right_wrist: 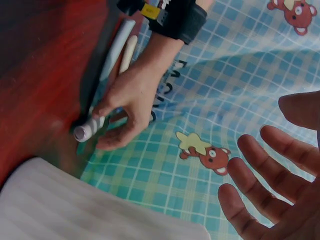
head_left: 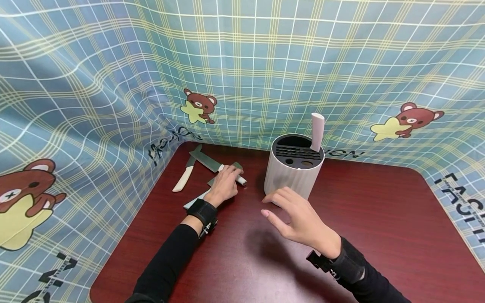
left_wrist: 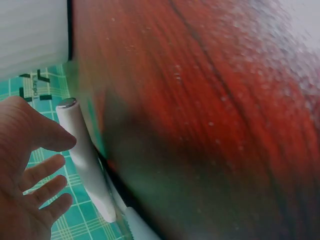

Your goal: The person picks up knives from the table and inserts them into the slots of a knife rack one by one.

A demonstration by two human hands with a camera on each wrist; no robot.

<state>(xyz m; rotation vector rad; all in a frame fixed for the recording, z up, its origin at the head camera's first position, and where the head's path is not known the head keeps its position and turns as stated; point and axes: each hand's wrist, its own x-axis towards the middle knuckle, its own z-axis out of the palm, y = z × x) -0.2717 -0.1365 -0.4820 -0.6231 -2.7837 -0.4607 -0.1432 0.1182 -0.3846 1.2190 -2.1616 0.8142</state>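
Observation:
My left hand [head_left: 225, 183] is over a knife with a wide grey-green blade [head_left: 206, 161] and a white handle [head_left: 241, 181]. In the left wrist view the thumb is at that handle [left_wrist: 87, 160], while the fingers are spread on its other side, not wrapped round it. Partly hidden beneath the hand is another knife, its pale handle [head_left: 197, 199] toward me. A cream-handled knife [head_left: 183, 179] lies farther left. My right hand [head_left: 299, 216] hovers, fingers apart and holding nothing, in front of a white ribbed knife block [head_left: 282, 179].
One pale pink handle [head_left: 317, 132] stands upright at the block's back right. The block's dark top [head_left: 297, 152] has slots and round holes. Plaid cloth [head_left: 246, 75] with bear prints rises behind and beside the dark red table [head_left: 379, 210].

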